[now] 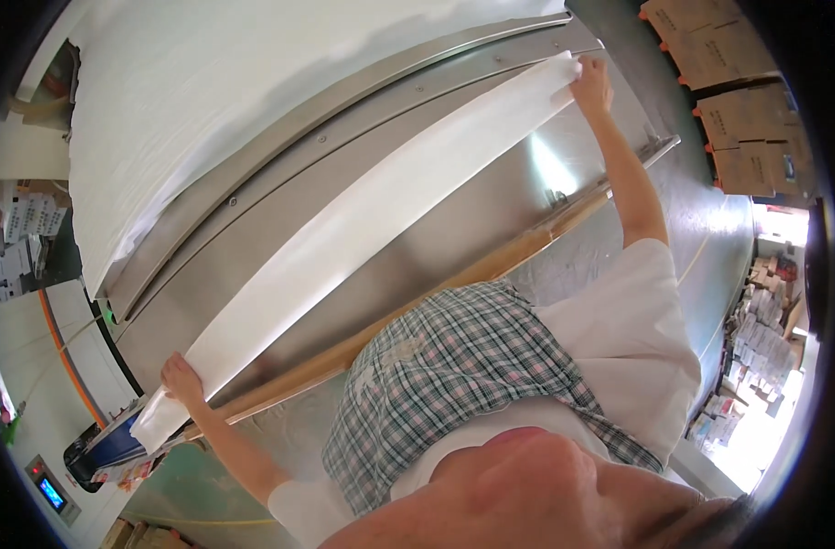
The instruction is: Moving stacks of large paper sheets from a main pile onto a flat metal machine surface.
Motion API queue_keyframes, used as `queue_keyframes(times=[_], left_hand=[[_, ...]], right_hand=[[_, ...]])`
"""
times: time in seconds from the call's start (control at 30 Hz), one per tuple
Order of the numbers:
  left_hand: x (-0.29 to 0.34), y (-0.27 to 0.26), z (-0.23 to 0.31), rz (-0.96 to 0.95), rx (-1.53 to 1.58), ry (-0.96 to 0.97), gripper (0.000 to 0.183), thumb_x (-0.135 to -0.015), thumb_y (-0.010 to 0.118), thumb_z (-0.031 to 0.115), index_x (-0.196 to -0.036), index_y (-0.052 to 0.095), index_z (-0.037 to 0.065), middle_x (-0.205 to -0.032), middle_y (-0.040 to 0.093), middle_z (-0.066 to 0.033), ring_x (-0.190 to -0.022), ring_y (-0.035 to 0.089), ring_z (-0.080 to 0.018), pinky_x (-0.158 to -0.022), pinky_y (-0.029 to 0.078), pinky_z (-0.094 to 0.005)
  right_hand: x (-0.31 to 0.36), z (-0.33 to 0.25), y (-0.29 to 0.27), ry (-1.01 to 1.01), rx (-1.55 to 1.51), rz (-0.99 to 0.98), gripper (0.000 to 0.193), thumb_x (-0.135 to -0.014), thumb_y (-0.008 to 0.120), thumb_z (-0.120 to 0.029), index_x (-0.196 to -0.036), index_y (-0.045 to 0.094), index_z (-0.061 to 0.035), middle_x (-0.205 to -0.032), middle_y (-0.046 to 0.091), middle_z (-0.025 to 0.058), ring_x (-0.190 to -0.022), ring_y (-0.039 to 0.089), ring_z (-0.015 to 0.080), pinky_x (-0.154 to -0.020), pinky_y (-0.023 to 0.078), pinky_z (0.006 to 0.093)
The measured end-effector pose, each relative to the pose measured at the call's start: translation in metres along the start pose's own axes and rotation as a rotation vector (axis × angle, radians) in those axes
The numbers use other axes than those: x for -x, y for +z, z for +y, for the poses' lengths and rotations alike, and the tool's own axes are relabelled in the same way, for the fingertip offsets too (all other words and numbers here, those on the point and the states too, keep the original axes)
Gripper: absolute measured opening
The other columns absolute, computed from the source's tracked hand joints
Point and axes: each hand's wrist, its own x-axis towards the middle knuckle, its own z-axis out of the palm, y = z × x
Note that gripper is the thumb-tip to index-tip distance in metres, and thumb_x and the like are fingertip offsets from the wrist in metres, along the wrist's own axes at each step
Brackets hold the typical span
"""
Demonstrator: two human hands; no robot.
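Observation:
A long white strip of folded, paper-like sheet (372, 220) stretches slantwise across a grey metal work surface (454, 233). Its lower-left end sags a little past my left hand (181, 377), which is closed on the strip's edge. At the far upper right, my right hand (593, 84) pinches the other end. Both arms are spread wide, so the strip spans between the two hands. Whether the strip is one layer or several I cannot tell.
Beyond a raised metal bar (326, 114) lies a broad mass of white sheet material (207, 82). A wooden edge (491, 265) runs along the near side. Cardboard boxes (738, 114) are stacked at the right. A control panel with a lit blue screen (50, 492) is at lower left.

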Motion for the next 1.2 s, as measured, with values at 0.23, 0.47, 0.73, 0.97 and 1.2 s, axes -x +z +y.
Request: queue_keyframes(times=[0.23, 0.47, 0.73, 0.97, 1.2], left_hand=[[0.018, 0.004, 0.035, 0.002, 0.047, 0.041, 0.049, -0.090, 0.025, 0.049, -0.118, 0.051, 0.019, -0.130, 0.041, -0.0053, -0.126, 0.025, -0.0316, -0.094, 0.019, -0.0613], [0.020, 0.005, 0.038, -0.022, 0.020, 0.001, 0.052, -0.089, 0.023, 0.052, -0.119, 0.051, 0.019, -0.131, 0.040, -0.0046, -0.127, 0.024, -0.0308, -0.095, 0.018, -0.0611], [0.021, 0.008, 0.030, 0.002, 0.020, 0.015, 0.051, -0.089, 0.024, 0.051, -0.119, 0.050, 0.019, -0.129, 0.042, -0.0025, -0.126, 0.026, -0.0309, -0.094, 0.018, -0.0622], [0.020, 0.008, 0.034, -0.023, 0.010, -0.023, 0.049, -0.089, 0.025, 0.049, -0.117, 0.051, 0.018, -0.128, 0.043, -0.0028, -0.125, 0.027, -0.0310, -0.094, 0.019, -0.0628], [0.024, 0.005, 0.039, -0.007, 0.045, -0.015, 0.051, -0.089, 0.024, 0.050, -0.117, 0.051, 0.016, -0.127, 0.044, -0.0038, -0.125, 0.027, -0.0305, -0.094, 0.017, -0.0633]], right_hand=[[-0.046, 0.085, 0.057, 0.278, -0.078, 0.031, 0.035, -0.069, 0.060, -0.021, -0.103, 0.056, -0.0129, -0.103, 0.054, 0.0118, -0.091, 0.056, 0.0322, -0.076, 0.047, 0.0423], [-0.037, 0.074, 0.035, 0.841, -1.265, -0.264, 0.022, -0.083, 0.053, -0.024, -0.076, 0.056, -0.0037, -0.064, 0.056, 0.0062, -0.065, 0.061, 0.0173, -0.046, 0.047, 0.0245], [-0.023, 0.043, 0.009, 0.688, -1.279, -0.614, 0.015, -0.081, 0.057, -0.021, -0.076, 0.055, -0.0064, -0.063, 0.055, 0.0026, -0.048, 0.052, 0.0070, -0.034, 0.033, 0.0182], [-0.016, 0.068, 0.032, 0.533, -0.850, -0.570, 0.019, -0.072, 0.063, -0.023, -0.072, 0.059, -0.0039, -0.061, 0.057, 0.0044, -0.051, 0.055, 0.0118, -0.040, 0.034, 0.0234], [-0.029, 0.058, 0.018, 0.068, -0.067, 0.065, 0.030, -0.081, 0.052, -0.029, -0.079, 0.062, -0.0006, -0.070, 0.063, 0.0127, -0.067, 0.062, 0.0258, -0.062, 0.048, 0.0381]])
